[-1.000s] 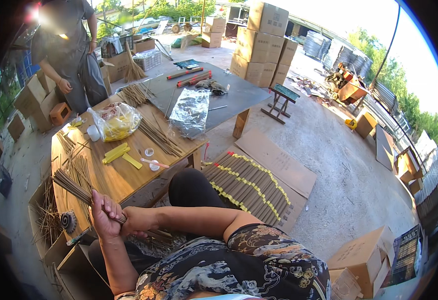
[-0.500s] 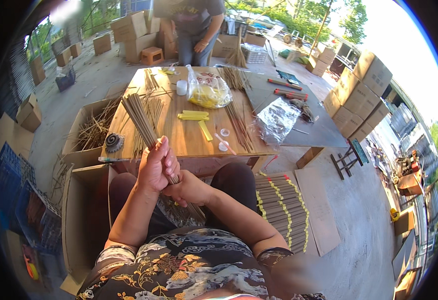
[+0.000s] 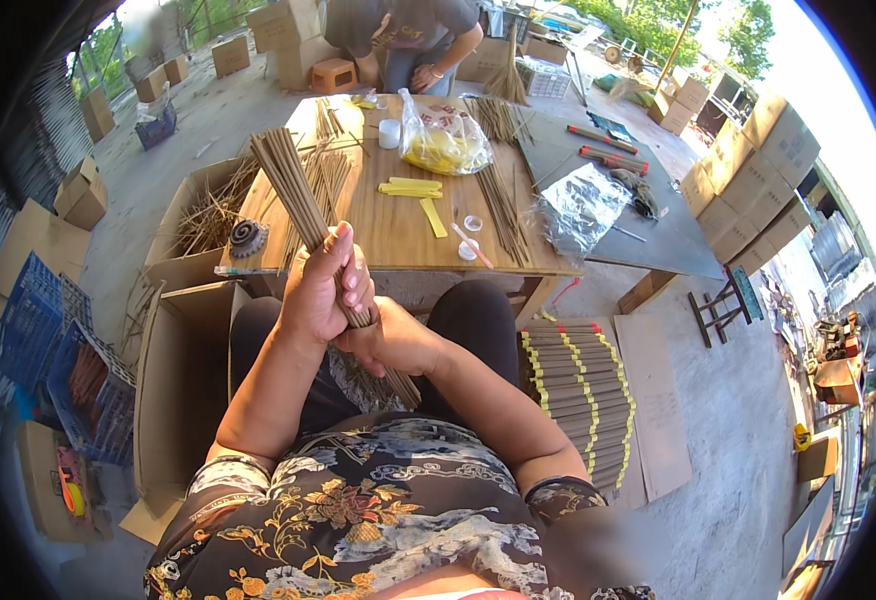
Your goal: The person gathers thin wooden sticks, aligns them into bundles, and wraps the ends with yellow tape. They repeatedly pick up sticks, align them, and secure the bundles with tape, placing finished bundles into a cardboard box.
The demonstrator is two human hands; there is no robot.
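Note:
A bundle of thin brown incense sticks (image 3: 290, 185) slants up and to the left over my lap. Its upper ends fan out slightly above the table's near edge. My left hand (image 3: 328, 290) is wrapped round its middle, thumb uppermost. Just below, my right hand (image 3: 394, 338) is closed round the lower part, touching the left one. The bottom ends poke out under the right hand, beside some crinkled clear plastic (image 3: 358, 385) on my lap. Yellow paper strips (image 3: 411, 188) lie on the wooden table (image 3: 378, 245) ahead, near a clear bag with yellow contents (image 3: 443, 145).
Loose sticks (image 3: 323, 185), a dark toothed metal part (image 3: 248, 238) and a white jar (image 3: 389, 134) are on the table. Cardboard boxes (image 3: 183, 400) stand at my left. Yellow-banded bundles (image 3: 578, 400) lie on cardboard at right. Across the table, another person (image 3: 408, 45) leans forward.
The view has shifted, so the table sits higher and further right in it. Both hands still grip the bundle in nearly the same pose. The person opposite has bent lower.

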